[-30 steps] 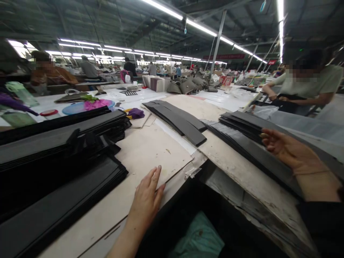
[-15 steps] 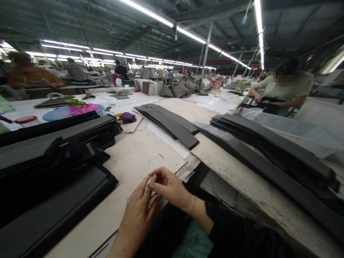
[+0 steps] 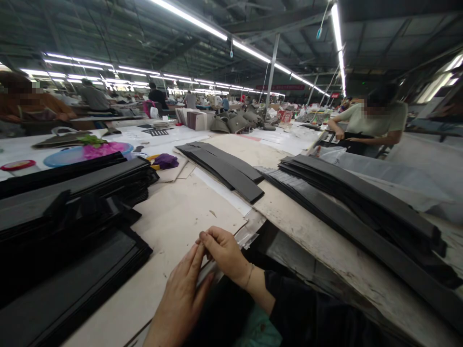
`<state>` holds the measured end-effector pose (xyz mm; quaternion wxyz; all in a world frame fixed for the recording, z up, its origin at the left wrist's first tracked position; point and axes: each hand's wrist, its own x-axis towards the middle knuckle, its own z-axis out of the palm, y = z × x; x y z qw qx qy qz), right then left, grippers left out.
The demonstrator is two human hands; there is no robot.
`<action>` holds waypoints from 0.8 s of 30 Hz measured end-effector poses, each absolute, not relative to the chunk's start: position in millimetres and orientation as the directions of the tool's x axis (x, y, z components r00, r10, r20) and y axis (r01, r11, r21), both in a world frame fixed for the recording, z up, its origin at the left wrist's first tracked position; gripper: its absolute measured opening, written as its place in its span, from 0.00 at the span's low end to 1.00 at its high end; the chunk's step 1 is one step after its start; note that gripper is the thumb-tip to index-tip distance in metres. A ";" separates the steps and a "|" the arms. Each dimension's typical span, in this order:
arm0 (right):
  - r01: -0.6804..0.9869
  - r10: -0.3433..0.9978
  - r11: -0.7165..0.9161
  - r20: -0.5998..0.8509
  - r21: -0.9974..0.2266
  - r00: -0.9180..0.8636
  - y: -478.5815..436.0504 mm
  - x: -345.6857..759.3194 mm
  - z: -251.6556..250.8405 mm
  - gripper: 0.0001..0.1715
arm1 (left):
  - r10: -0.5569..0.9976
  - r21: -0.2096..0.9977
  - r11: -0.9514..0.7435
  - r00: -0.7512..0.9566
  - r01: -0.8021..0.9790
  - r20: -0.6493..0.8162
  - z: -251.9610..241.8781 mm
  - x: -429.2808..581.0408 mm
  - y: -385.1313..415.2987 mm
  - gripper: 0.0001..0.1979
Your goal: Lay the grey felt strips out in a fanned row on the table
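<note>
Apparently the right grip [image 3: 227, 253] pinches a fingertip of the left grip [image 3: 181, 286], whose thumb stands spread apart.

Dark grey strips [image 3: 231, 176] flat, overlapping, slanted across pale boards [image 3: 181, 207]; long dark stacks [image 3: 336, 219] at right.

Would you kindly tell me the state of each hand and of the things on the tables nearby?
Left bare hand: outstretched, thumb apart.
Right bare hand: curled, meeting the left; grip hidden.
Pale beige flat sheet: lying flat, specked.
Flat grey strips at centre: lying overlapped.
Long dark-grey strips at right: stacked.
Long dark flat pieces at left: stacked unevenly.
Purple cloth: crumpled.
</note>
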<state>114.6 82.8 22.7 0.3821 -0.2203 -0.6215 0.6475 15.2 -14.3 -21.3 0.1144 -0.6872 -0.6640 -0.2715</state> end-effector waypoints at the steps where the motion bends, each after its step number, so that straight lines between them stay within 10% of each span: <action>1: -0.212 0.776 0.064 0.182 -0.975 -0.603 83.2 114.6 22.7 0.22 | 0.855 0.203 -0.097 -0.023 0.974 0.517 -20.4 16.0 -14.6 0.35; 15: -0.099 0.803 0.075 0.119 -0.992 -0.584 103.6 149.1 17.2 0.28 | 0.888 0.233 -0.057 -0.057 0.971 0.456 -14.1 16.7 -18.9 0.33; 22: 0.140 0.392 0.290 -0.016 -0.947 -0.920 105.7 244.3 45.4 0.37 | 0.879 0.233 -0.072 -0.049 0.970 0.475 -17.2 15.2 -19.2 0.27; 24: 0.225 0.573 0.369 0.030 -0.902 -0.819 132.8 279.5 61.5 0.39 | 0.884 0.228 -0.073 -0.043 0.971 0.466 -18.5 15.0 -19.4 0.25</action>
